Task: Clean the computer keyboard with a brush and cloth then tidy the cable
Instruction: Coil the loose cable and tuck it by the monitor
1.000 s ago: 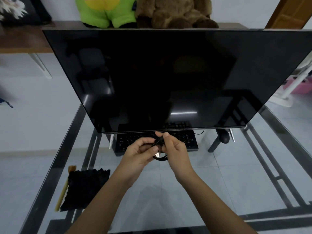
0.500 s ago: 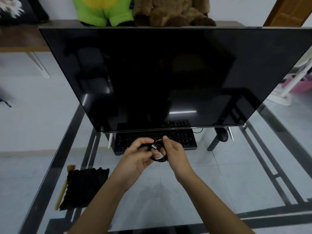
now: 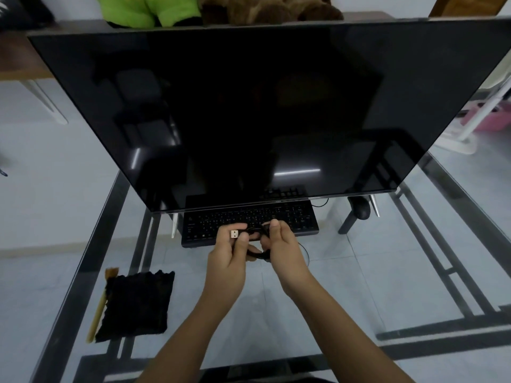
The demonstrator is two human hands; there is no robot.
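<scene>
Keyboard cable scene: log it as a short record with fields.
surface: glass table
keyboard: black, flat on the table, partly under the monitor's lower edge
monitor: large, screen dark
cable: black, coiled in loops between both hands
USB plug: free, sticking out past the left thumb
left hand: pinching the cable just behind the plug
right hand: gripping the coil
cloth: black, lying on the table to the left
brush: wooden handle, beside the cloth's left edge
mouse: black, right of the keyboard

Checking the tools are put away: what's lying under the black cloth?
A brush lies partly under the black cloth; bristles and handle show along its left edge. The rest is covered.
</scene>
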